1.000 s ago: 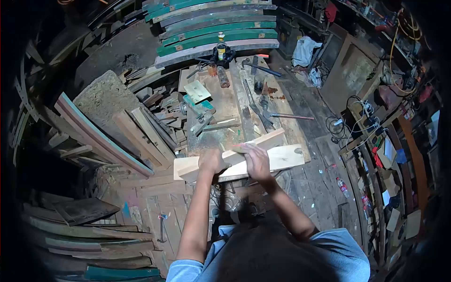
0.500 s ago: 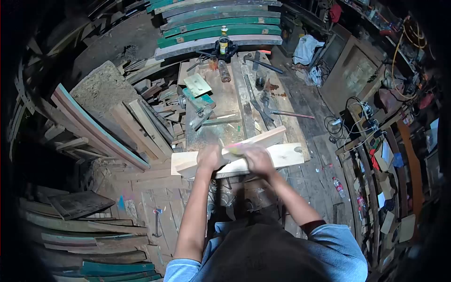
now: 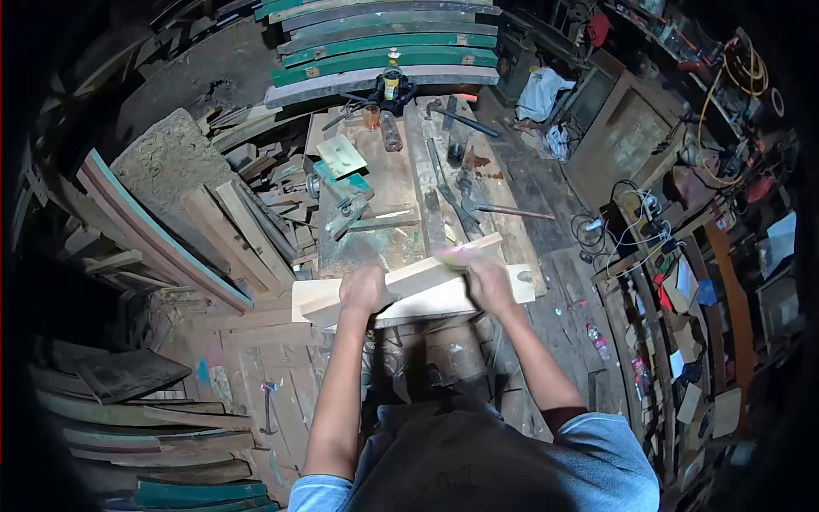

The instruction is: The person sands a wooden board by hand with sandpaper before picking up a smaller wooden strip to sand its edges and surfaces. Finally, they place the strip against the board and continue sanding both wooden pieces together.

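Note:
A narrow wooden piece (image 3: 422,275) lies at a slant across a wider pale board (image 3: 512,294) on the near end of the workbench. My left hand (image 3: 364,288) is closed around the left part of the narrow piece. Toward its right end, my right hand (image 3: 489,282) has its fingers curled at the upper edge. A small pink and yellow-green thing (image 3: 456,255) shows at those fingers, too blurred to name. The wide board rests flat beneath both hands.
On the workbench (image 3: 388,188) lie a hammer (image 3: 512,211), a green tool (image 3: 345,205), a pale square plate (image 3: 341,156) and a plastic bottle (image 3: 391,132). Curved planks (image 3: 166,230) lean at left. A cluttered shelf with cables (image 3: 631,230) stands at right.
My right hand has slid rightward along the narrow piece with the pink and yellow-green thing. My left hand stays on the left part. The whole view has shifted slightly.

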The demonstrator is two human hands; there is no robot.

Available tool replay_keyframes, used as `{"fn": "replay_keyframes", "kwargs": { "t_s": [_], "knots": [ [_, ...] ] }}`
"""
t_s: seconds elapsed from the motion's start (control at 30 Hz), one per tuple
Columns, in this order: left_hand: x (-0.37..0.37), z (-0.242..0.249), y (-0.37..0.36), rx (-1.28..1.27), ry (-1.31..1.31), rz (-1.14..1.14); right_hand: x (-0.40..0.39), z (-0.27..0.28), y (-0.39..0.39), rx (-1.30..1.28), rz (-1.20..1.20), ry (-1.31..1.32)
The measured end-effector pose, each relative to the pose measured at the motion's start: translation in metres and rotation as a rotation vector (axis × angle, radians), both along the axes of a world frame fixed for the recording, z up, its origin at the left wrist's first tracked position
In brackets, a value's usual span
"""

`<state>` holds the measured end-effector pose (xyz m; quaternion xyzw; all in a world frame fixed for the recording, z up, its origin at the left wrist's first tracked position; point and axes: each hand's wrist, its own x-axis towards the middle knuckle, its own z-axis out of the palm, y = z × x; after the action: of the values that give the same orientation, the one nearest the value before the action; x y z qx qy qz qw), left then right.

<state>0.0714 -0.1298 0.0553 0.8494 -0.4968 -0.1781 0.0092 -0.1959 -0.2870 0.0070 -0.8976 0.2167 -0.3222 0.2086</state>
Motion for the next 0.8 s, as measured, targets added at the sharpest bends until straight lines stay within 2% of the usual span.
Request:
{"fn": "replay_keyframes", "kwargs": {
  "t_s": [0.07, 0.13, 0.23, 0.27, 0.33, 0.4, 0.43, 0.47, 0.5, 0.53, 0.6, 0.63, 0.67, 0.73, 0.8],
  "knots": [
    [-0.004, 0.012, 0.003, 0.030, 0.033, 0.024, -0.002, 0.010, -0.027, 0.002, -0.209, -0.010],
    [-0.002, 0.008, 0.005, -0.002, 0.010, -0.004, 0.016, 0.010, -0.020, -0.040, -0.380, -0.115],
    [-0.001, 0.003, 0.004, 0.022, -0.003, 0.006, 0.053, -0.010, 0.038, 0.004, -0.170, -0.209],
    [-0.003, 0.000, 0.009, 0.017, -0.010, 0.012, 0.061, -0.043, 0.046, -0.046, -0.010, -0.201],
    [-0.003, 0.000, 0.008, -0.017, -0.034, 0.011, 0.049, -0.011, 0.052, 0.036, 0.131, -0.104],
    [-0.003, 0.001, 0.005, -0.030, 0.007, 0.011, 0.035, -0.003, 0.010, 0.054, 0.122, -0.010],
    [-0.004, 0.003, 0.008, -0.030, 0.029, 0.009, 0.026, -0.007, -0.008, -0.025, -0.032, -0.048],
    [-0.004, 0.006, 0.009, -0.031, 0.048, 0.010, 0.018, 0.015, -0.017, 0.055, -0.165, -0.104],
    [-0.005, 0.013, 0.008, -0.005, 0.045, 0.014, 0.007, -0.014, -0.034, 0.066, -0.407, -0.052],
    [-0.004, 0.010, 0.006, -0.040, 0.048, -0.006, 0.014, -0.006, -0.029, -0.121, -0.554, -0.140],
    [-0.003, 0.007, 0.006, -0.034, 0.049, 0.005, 0.032, 0.011, 0.010, 0.041, -0.563, -0.114],
    [-0.001, 0.001, 0.006, -0.031, 0.055, 0.005, 0.045, -0.019, 0.022, -0.048, -0.511, -0.140],
    [0.003, -0.011, 0.004, -0.024, 0.059, -0.002, 0.058, -0.041, 0.035, -0.045, -0.358, -0.108],
    [0.003, -0.017, 0.007, -0.066, 0.056, -0.022, 0.063, -0.025, 0.068, 0.011, -0.059, -0.031],
    [0.004, -0.014, 0.014, -0.127, 0.041, -0.071, 0.050, -0.016, 0.044, -0.060, 0.020, 0.040]
  ]
}}
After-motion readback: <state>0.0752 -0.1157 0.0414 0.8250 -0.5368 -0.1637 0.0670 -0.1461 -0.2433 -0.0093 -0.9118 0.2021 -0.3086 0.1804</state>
